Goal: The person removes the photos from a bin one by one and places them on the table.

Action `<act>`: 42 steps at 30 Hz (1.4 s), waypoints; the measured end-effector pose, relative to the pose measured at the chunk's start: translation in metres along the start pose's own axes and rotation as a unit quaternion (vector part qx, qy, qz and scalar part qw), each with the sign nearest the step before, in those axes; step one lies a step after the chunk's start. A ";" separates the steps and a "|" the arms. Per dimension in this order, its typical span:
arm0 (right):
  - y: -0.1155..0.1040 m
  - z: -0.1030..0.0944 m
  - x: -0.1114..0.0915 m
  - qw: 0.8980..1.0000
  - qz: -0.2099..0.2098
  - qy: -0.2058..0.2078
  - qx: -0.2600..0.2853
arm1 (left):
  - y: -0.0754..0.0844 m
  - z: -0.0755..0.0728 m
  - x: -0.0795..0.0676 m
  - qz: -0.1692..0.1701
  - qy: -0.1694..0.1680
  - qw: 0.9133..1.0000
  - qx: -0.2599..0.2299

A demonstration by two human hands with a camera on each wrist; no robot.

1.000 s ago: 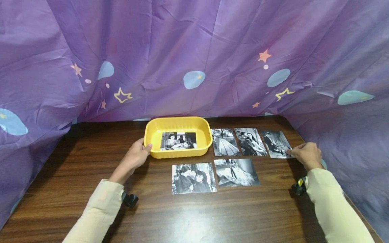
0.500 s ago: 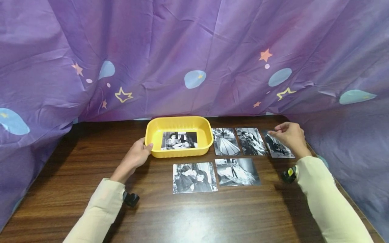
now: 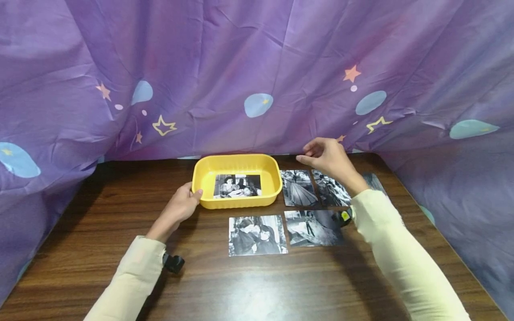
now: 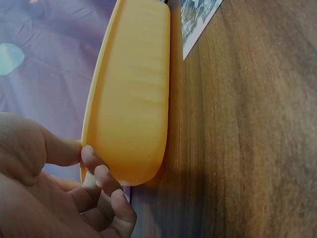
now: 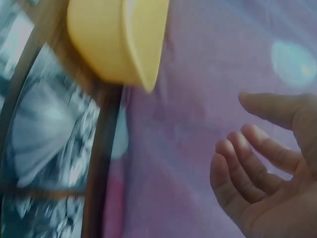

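My left hand (image 3: 184,205) grips the left end of a yellow plastic basin (image 3: 237,204), thumb over the rim and fingers against the outer wall, as the left wrist view shows. Inside the basin lies a black-and-white photo (image 3: 238,186). My right hand (image 3: 329,158) is raised over the back of the table, to the right of the basin. Its fingers are relaxed and hold nothing; thumb and fingertips stand apart in the right wrist view. Below it lie a photo of a wide gown (image 3: 298,189) and a photo of a couple (image 3: 327,187), partly hidden by the hand and arm.
In front of the basin lie two more photos, one of a close group (image 3: 258,235) and one of a standing figure (image 3: 309,228). A further photo (image 3: 374,182) is mostly covered by the right forearm. A purple curtain (image 3: 225,67) hangs behind the brown wooden table (image 3: 192,290).
My right hand has let go of the rightmost photo, lifted, and moved left toward the basin. The left hand keeps its grip on the basin, which stays in place.
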State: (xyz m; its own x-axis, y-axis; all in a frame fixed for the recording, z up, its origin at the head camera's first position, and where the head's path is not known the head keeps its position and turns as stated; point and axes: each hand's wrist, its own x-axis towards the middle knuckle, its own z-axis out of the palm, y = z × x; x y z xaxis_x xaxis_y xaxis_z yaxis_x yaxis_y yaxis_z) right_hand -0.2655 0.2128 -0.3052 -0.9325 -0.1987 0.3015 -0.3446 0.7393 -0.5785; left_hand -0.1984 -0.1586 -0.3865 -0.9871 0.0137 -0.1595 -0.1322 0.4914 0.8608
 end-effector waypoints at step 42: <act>-0.044 0.161 0.030 0.973 0.103 -0.170 -0.114 | -0.001 0.000 0.002 -0.010 0.002 1.000 0.001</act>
State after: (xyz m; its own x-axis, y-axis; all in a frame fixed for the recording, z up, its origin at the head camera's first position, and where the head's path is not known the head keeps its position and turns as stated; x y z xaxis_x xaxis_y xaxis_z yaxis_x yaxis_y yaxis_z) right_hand -0.2954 0.0711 -0.3928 -0.9744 -0.2045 -0.0937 -0.1503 0.9018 -0.4052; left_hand -0.1999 -0.1593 -0.3875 -0.9847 0.0013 -0.1745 -0.1511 0.4934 0.8566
